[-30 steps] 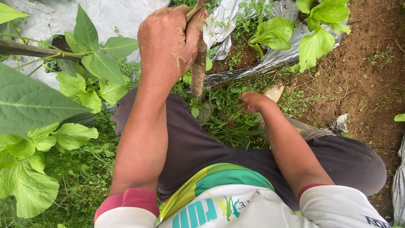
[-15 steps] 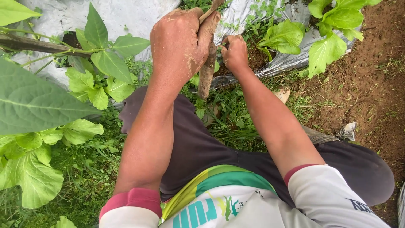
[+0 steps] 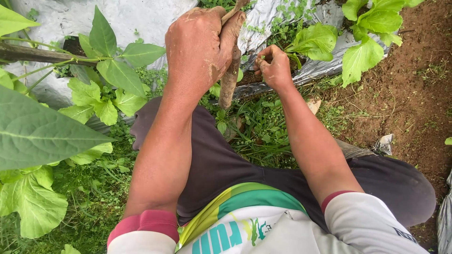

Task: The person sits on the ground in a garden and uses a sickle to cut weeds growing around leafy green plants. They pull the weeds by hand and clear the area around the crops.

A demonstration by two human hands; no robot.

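Left hand (image 3: pixel 200 44) clenched around stick (image 3: pixel 230 77)

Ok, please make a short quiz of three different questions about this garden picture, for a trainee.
1. True or false: the left hand grips a muddy wooden stick.
2. Where is the right hand? A) on the person's knee B) at the edge of the grey plastic mulch sheet C) on the bare soil path
3. Fill in: the seedling beside the right hand has broad ____ leaves.

Key: 1 true; 2 B; 3 green.
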